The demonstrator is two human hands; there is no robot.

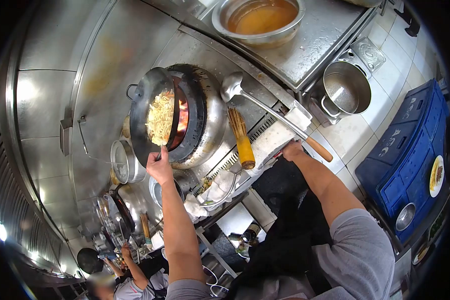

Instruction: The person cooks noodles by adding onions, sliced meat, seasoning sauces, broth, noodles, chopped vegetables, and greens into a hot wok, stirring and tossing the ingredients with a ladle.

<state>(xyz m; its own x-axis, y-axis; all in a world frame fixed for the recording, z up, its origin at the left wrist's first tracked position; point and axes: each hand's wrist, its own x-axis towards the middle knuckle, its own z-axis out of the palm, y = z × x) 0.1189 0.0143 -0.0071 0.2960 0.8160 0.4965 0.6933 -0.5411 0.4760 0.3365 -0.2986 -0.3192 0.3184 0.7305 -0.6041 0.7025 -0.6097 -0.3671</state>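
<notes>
My left hand (160, 166) is closed round the handle of a dark wok (138, 122), which is tilted above a lit burner (184, 117). Pale, strip-like food with a few orange bits (161, 116) lies in the wok. Low at the stove's front edge, my right hand (292, 149) has its fingers curled and partly hidden; what they grip cannot be made out. Close beside it, a ladle (265, 107) with a wooden handle rests across the stove edge and a white cloth (272, 142). A bamboo wok brush (242, 142) with a yellow handle lies nearby.
A large metal basin of orange-brown liquid (262, 19) stands on the steel counter (315, 55). At right are a deep pot (347, 89) and blue crates (402, 145) with a plate of food (436, 176). Another person (140, 277) works at lower left.
</notes>
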